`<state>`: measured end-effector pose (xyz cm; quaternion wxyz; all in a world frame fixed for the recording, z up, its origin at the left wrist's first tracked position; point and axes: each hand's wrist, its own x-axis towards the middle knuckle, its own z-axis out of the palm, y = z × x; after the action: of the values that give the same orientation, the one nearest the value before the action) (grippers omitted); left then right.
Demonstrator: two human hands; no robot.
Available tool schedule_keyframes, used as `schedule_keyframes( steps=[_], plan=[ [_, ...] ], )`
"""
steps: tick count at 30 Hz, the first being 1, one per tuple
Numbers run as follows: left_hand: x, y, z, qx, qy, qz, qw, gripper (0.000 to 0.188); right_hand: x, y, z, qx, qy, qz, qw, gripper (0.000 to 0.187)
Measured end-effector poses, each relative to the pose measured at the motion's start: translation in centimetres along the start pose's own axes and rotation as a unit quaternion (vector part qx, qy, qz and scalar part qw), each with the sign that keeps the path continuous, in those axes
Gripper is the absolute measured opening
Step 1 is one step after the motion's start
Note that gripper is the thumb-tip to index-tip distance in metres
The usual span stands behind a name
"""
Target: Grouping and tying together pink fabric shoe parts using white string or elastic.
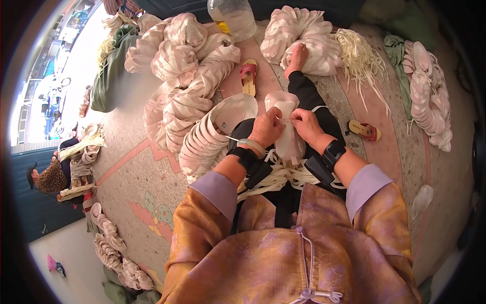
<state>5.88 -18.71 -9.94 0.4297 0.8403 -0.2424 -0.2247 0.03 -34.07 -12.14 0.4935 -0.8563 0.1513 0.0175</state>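
Observation:
A pale pink and white shoe upper (283, 102) rests lengthwise over my lap, toe end pointing away from me. Above its middle, my left hand (268, 127) and my right hand (308, 129) are close together with fingers pinched. Between the fingertips a thin pale strand shows, apparently a shoelace; the fingers partly hide it. A bundle of cream shoelaces (296, 177) lies across my thighs. By my left knee leans a nested stack of the same uppers (205, 134), with one upper (235, 114) lying on top.
Heaps of uppers lie ahead left (174, 76) and ahead (304, 38), beside loose laces (359, 58). A red sandal (248, 77) and another sandal (365, 130) are on the floor. A clear plastic jug (233, 20) stands ahead. At far left sits another person (53, 175).

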Motion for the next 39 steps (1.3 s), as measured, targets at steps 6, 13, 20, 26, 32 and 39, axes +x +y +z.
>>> schedule_keyframes(
  steps=[6,13,20,26,32,39],
  plan=[
    [-0.3,-0.3,0.0,0.01,0.009,0.02,1.0,0.022,0.5,-0.3,-0.3,0.024,-0.039,0.006,0.999,0.006],
    [-0.6,-0.1,0.0,0.001,0.009,0.002,1.0,0.017,0.9,-0.2,-1.1,0.082,-0.105,-0.003,0.991,0.005],
    [0.0,-0.8,0.7,-0.011,0.032,-0.012,0.999,0.008,1.2,-0.1,-1.7,0.065,-0.148,-0.02,0.987,0.005],
    [0.5,-0.6,1.5,0.1,0.07,0.052,0.991,0.01,0.9,-1.0,-2.4,-0.156,-0.163,-0.042,0.973,0.013],
    [-0.5,-3.5,-1.7,0.018,0.052,-0.021,0.998,0.008,0.5,-2.0,-4.2,-0.306,-0.164,-0.123,0.93,0.014],
    [-8.4,-7.9,-19.0,-0.152,0.222,-0.191,0.944,0.016,0.7,1.3,-7.1,-0.283,-0.073,-0.128,0.948,0.009]
  ],
)
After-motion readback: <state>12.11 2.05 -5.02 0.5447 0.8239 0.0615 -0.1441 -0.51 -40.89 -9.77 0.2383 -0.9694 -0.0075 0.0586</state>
